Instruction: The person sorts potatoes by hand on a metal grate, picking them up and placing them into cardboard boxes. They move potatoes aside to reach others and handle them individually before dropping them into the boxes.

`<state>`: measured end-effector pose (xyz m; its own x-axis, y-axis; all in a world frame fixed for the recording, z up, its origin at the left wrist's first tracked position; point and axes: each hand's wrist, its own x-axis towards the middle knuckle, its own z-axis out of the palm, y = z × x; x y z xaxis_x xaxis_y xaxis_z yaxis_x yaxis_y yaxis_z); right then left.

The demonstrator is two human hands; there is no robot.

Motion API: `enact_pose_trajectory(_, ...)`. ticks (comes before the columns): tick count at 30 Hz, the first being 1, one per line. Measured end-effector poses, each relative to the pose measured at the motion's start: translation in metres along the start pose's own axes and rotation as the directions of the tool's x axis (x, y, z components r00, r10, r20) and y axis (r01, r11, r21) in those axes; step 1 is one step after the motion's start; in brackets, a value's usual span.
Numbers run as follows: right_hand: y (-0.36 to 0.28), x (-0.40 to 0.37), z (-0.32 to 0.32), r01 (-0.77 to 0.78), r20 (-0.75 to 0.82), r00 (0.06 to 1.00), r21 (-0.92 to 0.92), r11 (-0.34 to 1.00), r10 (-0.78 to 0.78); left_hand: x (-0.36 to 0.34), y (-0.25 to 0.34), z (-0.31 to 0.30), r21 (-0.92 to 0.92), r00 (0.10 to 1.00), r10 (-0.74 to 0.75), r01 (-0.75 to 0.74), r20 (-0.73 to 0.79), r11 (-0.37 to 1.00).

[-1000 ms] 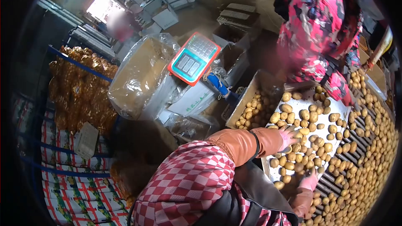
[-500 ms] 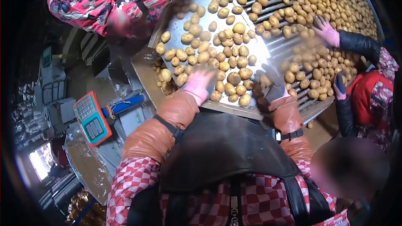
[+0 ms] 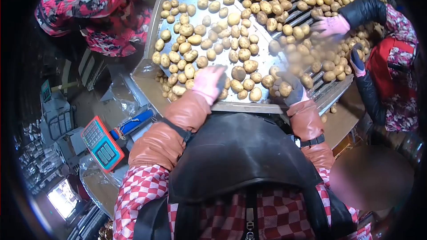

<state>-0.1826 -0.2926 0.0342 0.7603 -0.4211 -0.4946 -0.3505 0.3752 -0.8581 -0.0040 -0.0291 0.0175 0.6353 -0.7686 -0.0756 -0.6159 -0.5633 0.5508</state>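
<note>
Many potatoes (image 3: pixel 194 39) lie spread over a shiny metal tray (image 3: pixel 262 58) in front of me. My left hand (image 3: pixel 210 82), in a pink and dark glove, rests among the potatoes near the tray's front edge, its fingers extended. At the tray's right side my right hand (image 3: pixel 293 90), gloved in pink and dark grey, is beside several potatoes. One potato (image 3: pixel 284 90) lies against its palm side, and the fingers look stretched rather than wrapped round it.
Right of the tray, a roller grate (image 3: pixel 318 90) carries a large heap of potatoes. A co-worker's gloved hand (image 3: pixel 331 26) reaches into them; their other hand (image 3: pixel 357 60) is nearer. Another person (image 3: pixel 89 9) stands at upper left. A red-framed scale display (image 3: pixel 102 144) stands left.
The upper-left person's arm has drawn back from the tray. Potatoes have shifted on the tray and grate. The right co-worker's far hand has moved left. My view has shifted slightly.
</note>
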Motion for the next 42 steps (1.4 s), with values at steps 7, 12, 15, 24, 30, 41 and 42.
enact_pose_trajectory(7,-0.019,-0.017,0.015,-0.147,0.216,0.959,-0.182,0.972,0.185,0.069,0.035,0.022,0.059,0.839,-0.359,0.369,0.410,0.928)
enact_pose_trajectory(12,0.030,-0.011,0.007,-0.247,0.458,0.886,0.335,0.909,0.072,0.056,0.070,-0.026,-0.055,0.829,-0.473,0.510,0.298,0.858)
enact_pose_trajectory(15,0.016,-0.008,0.026,-0.203,0.534,0.838,0.495,0.845,-0.112,0.056,0.083,0.003,-0.040,0.917,-0.061,0.084,0.393,0.996)
enact_pose_trajectory(24,0.055,-0.094,-0.162,0.265,-0.358,0.911,0.128,0.956,-0.205,0.105,0.025,0.012,0.279,0.832,0.439,-0.534,0.338,0.798)
enact_pose_trajectory(30,0.057,-0.045,-0.182,0.019,-0.644,0.757,-0.149,0.989,-0.111,0.076,-0.008,0.024,0.257,0.999,-0.010,0.023,-0.049,0.966)
enact_pose_trajectory(41,0.004,-0.011,-0.128,0.138,-0.277,0.961,0.527,0.838,0.016,0.031,-0.004,0.008,0.172,0.993,0.114,-0.114,0.008,0.978)
enact_pose_trajectory(42,-0.002,-0.016,-0.132,0.219,-0.312,0.950,0.668,0.711,0.002,0.029,-0.006,0.008,0.147,0.995,0.101,-0.099,-0.004,0.984)
